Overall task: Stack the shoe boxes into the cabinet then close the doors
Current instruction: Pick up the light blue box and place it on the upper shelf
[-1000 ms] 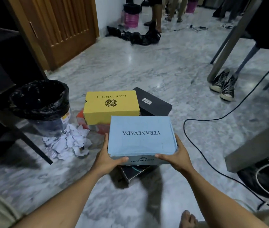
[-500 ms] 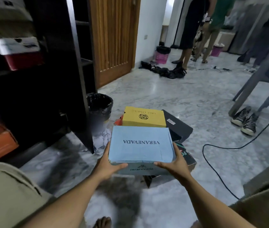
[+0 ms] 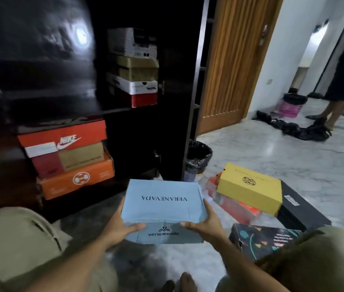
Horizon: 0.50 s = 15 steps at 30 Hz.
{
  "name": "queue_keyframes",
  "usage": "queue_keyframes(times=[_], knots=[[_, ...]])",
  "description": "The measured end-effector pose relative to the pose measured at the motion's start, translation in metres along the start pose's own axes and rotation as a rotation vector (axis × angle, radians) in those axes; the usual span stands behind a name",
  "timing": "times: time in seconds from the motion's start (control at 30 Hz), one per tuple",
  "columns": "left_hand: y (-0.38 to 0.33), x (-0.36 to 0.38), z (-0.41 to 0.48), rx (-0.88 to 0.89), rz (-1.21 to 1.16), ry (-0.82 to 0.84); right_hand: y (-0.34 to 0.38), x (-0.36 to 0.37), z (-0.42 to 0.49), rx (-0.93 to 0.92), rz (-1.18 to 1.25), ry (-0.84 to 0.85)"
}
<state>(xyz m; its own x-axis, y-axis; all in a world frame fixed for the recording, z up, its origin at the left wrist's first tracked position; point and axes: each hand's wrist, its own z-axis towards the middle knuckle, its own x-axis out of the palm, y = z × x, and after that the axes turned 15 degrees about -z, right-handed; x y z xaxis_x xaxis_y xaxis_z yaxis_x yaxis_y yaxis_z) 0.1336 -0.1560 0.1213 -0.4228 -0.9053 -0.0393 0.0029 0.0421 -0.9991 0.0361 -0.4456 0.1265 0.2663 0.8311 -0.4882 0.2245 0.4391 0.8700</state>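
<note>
I hold a light blue shoe box [image 3: 162, 204] marked VERANEVADA above the floor, my left hand [image 3: 120, 226] on its left side and my right hand [image 3: 207, 223] on its right. Ahead stands the dark cabinet [image 3: 146, 133], its doors open. On its lower left level lie an orange box [image 3: 76, 182], a brown box [image 3: 81, 155] and a red Nike box [image 3: 61, 137]. The upper shelf carries a stack of boxes [image 3: 134, 66]. To the right on the floor sit a yellow box [image 3: 249, 187] on a red one [image 3: 236, 209], a black box [image 3: 301, 209] and a patterned black box [image 3: 263, 239].
A bin with a black bag [image 3: 198, 161] stands by the cabinet's right side. A wooden door [image 3: 230, 60] is behind it. A person's legs [image 3: 335, 110], dark clothes [image 3: 293, 127] and a pink bin [image 3: 291, 105] are at the far right. My knees frame the bottom.
My view has swung left from the floor pile to the cabinet's inside. The blue box, still in both hands, has moved away from the pile and toward the cabinet.
</note>
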Motion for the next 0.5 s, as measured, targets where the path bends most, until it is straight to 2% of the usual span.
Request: queue_keyframes(times=[0.23,0.33,0.5], knots=[[-0.087,-0.093,-0.002,0.098,0.094,-0.233,0.09,0.048,0.056,-0.211,0.121,0.089],[-0.136,-0.11,0.002,0.201,0.093,-0.291,0.144,0.052,0.079,-0.272,0.137,0.061],[-0.192,-0.135,0.028,0.368,0.119,-0.487,0.235,0.044,0.122,-0.436,0.185,0.029]])
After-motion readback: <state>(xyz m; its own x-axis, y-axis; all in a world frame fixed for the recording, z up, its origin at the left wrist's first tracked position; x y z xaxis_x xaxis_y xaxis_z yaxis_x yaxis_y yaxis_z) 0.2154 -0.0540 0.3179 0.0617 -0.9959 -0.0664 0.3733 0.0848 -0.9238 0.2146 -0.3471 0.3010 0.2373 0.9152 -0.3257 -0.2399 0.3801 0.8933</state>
